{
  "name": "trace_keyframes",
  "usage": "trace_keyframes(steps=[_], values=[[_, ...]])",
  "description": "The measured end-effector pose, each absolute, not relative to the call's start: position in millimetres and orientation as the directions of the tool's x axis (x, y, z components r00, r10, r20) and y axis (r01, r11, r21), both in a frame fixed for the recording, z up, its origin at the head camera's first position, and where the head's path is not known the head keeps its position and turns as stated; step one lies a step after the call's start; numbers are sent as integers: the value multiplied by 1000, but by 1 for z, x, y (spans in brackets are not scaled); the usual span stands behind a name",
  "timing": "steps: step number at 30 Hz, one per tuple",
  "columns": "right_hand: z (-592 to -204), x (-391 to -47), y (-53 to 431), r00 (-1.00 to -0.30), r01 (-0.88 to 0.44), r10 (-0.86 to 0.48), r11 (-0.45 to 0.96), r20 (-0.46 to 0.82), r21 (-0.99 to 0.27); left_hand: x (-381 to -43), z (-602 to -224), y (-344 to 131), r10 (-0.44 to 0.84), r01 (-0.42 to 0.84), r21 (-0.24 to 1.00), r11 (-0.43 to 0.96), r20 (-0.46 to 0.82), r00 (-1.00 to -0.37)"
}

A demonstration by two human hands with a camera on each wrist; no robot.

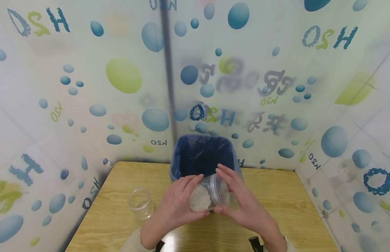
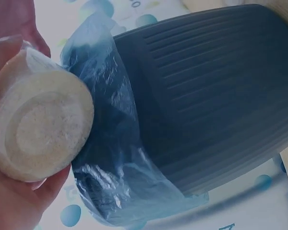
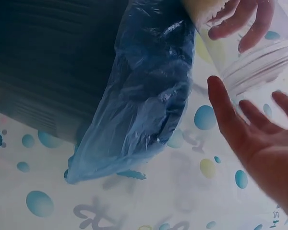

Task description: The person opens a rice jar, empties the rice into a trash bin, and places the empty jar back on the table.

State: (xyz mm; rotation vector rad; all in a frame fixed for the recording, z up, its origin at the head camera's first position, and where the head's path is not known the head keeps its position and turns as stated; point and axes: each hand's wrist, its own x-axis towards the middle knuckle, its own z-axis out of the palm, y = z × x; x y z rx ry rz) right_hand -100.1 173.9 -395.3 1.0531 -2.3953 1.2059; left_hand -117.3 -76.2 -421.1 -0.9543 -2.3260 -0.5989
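My left hand (image 1: 177, 201) grips a clear plastic jar (image 2: 43, 127) tilted on its side. White, rice-like grains (image 1: 199, 198) fill its base end, and its ridged clear end (image 1: 216, 190) points right. Around that end my right hand (image 1: 243, 204) is spread, thumb below and fingers above. In the right wrist view the right hand (image 3: 259, 139) has its fingers extended, one fingertip right at the ridged rim. Just behind the jar stands a dark bin (image 2: 216, 91) lined with a blue plastic bag (image 1: 204, 136). The left palm is hidden behind the jar.
A second clear jar (image 1: 140, 203) stands upright on the wooden table (image 1: 103, 213), left of my left forearm. Patterned sheeting (image 1: 125, 101) with blue and green spots rises behind the table and along both sides. The bin stands by the table's back edge.
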Motion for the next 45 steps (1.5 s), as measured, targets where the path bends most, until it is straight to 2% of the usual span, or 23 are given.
trace_keyframes(steps=[5,11,19,30,45], values=[[-394,-100,166,-796,-606,-358,460,488,-649,-115,-424,-73,472,733,143,665,680,-561],[-390,-100,160,-869,-494,-289,525,401,-693,-113,-427,-68,467,726,77,683,719,-515],[-388,-100,158,-899,-437,-272,509,343,-741,-112,-427,-68,461,713,122,690,686,-563],[-392,-102,162,-828,-561,-346,486,442,-670,-112,-425,-71,461,720,152,677,676,-575],[-401,-111,170,-645,-764,-444,370,622,-529,-113,-422,-75,475,735,180,654,658,-584]])
